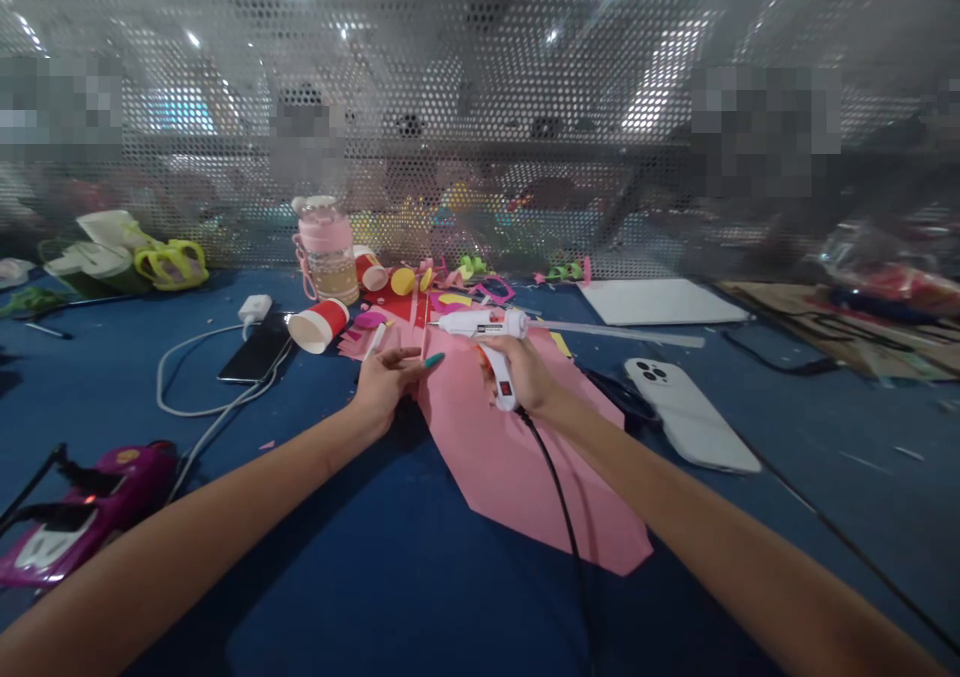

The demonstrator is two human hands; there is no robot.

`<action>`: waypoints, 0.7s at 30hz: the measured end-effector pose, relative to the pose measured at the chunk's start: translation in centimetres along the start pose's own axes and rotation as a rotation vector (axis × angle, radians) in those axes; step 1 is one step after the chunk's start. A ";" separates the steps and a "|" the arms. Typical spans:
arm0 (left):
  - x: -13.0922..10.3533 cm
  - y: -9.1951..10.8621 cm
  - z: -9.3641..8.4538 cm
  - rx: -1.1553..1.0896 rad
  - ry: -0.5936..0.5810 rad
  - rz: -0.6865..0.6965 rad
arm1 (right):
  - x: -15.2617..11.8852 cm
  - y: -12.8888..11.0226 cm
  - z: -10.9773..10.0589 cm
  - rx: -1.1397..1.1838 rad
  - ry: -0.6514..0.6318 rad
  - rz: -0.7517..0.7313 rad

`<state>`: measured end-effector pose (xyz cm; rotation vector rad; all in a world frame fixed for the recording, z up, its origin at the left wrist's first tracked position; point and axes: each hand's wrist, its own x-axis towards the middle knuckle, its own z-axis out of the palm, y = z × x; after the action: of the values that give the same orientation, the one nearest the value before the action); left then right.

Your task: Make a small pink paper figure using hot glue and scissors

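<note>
A white glue gun (pixel 484 324) is gripped in my right hand (pixel 521 372), its nozzle pointing left over the pink paper's upper left edge. My left hand (pixel 386 385) is closed on that edge of the large pink paper (pixel 525 467), near the nozzle, with a teal thumbnail showing. The gun's black cord runs down across the sheet. Just beyond the hands are a red piece of paper (pixel 401 307) and small cutouts in yellow, magenta and green.
Left are a red-and-white paper cup (pixel 320 325), pink bottle (pixel 328 252), black phone (pixel 256 349) with a white cable and a magenta toy (pixel 94 507). Right are a white phone (pixel 690 414) and a white board (pixel 664 301). Perforated metal mesh (pixel 480 87) stands behind.
</note>
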<state>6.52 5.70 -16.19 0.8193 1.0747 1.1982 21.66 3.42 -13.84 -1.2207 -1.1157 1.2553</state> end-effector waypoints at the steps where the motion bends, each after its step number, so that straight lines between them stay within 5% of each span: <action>1: 0.0 0.0 0.0 -0.001 0.003 -0.006 | 0.0 -0.1 0.0 0.008 0.007 -0.014; 6: 0.5 0.4 -0.1 0.014 0.013 -0.019 | -0.3 -0.9 -0.5 0.030 0.094 -0.139; 9: 1.5 1.8 -0.6 0.059 0.011 0.041 | -0.6 -1.3 -1.2 -0.171 0.219 -0.181; 14: 3.5 6.6 -2.6 0.368 0.126 0.491 | -1.7 -1.2 -1.4 -0.841 0.382 -0.281; 17: 3.1 9.7 -3.3 0.395 0.229 0.722 | -2.2 -0.1 -0.5 -1.255 0.408 -0.199; 21: 0.4 12.2 -2.7 0.364 0.244 0.897 | -1.6 1.9 0.1 -1.224 0.284 -0.169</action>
<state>0.19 8.50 -5.80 1.5649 1.1732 1.9092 21.42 1.75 -15.65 -2.0199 -1.7775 0.1317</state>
